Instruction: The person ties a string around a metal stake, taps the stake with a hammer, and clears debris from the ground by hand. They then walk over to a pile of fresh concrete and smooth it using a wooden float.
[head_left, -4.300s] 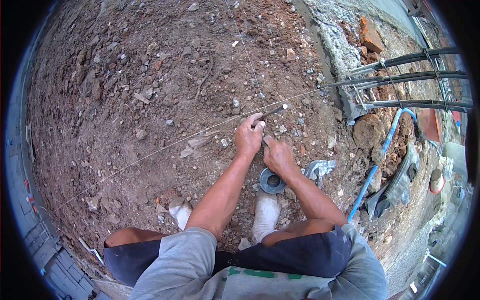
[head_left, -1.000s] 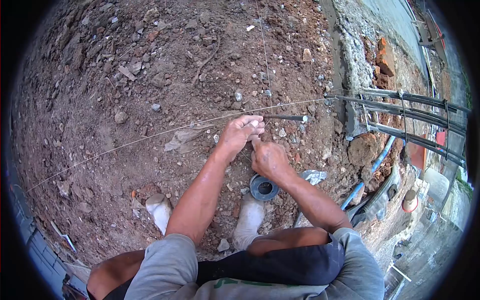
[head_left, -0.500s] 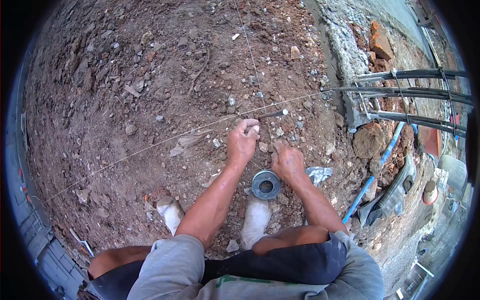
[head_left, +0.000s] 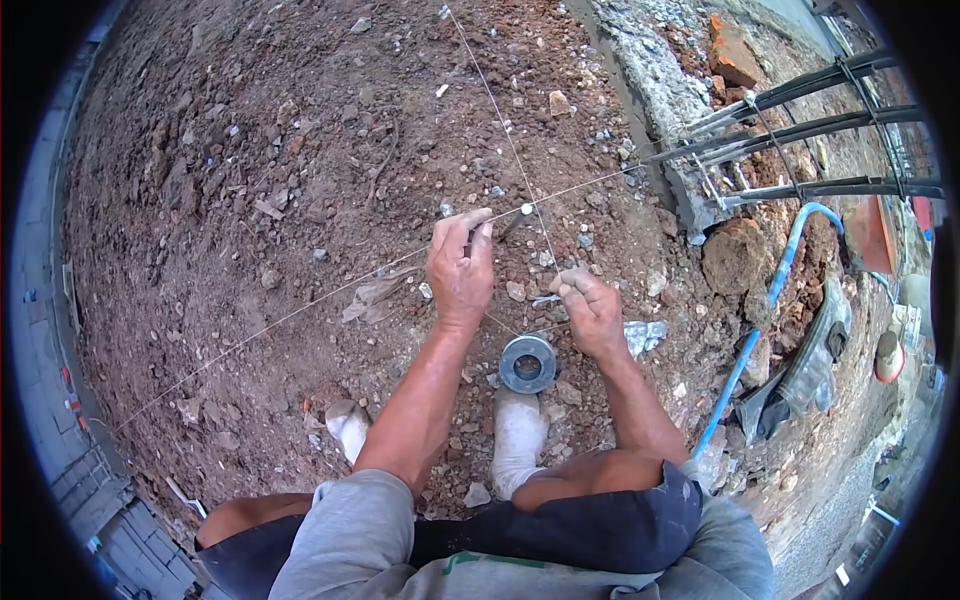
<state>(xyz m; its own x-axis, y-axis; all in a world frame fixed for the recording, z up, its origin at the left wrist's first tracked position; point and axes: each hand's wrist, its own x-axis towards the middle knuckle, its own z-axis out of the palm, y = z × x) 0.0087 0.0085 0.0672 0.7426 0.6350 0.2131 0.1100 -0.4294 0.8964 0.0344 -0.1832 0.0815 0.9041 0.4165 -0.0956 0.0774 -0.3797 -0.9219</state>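
Note:
My left hand (head_left: 462,268) is closed, its thumb and fingertips at the lower shaft of a metal stake (head_left: 514,222) with a pale round head. The stake leans near where two thin strings cross. My right hand (head_left: 592,308) pinches the end part of a string (head_left: 521,168) that comes down from the far ground. Below and between both hands, a grey ring-shaped string reel (head_left: 527,364) lies on the dirt by my foot. A second string (head_left: 300,306) runs across the ground just past my left fingers.
Rebar bars (head_left: 810,140) jut out at the right beside a rough concrete edge (head_left: 665,85). A blue pipe (head_left: 750,350) curves along the right, near a dark plastic sheet (head_left: 800,385). A broken brick (head_left: 733,50) lies farther off. Loose stones cover the soil.
My hands have moved apart, the left one leftward and the right one rightward. The stake has swung left and now looks more upright, its head close to the string crossing.

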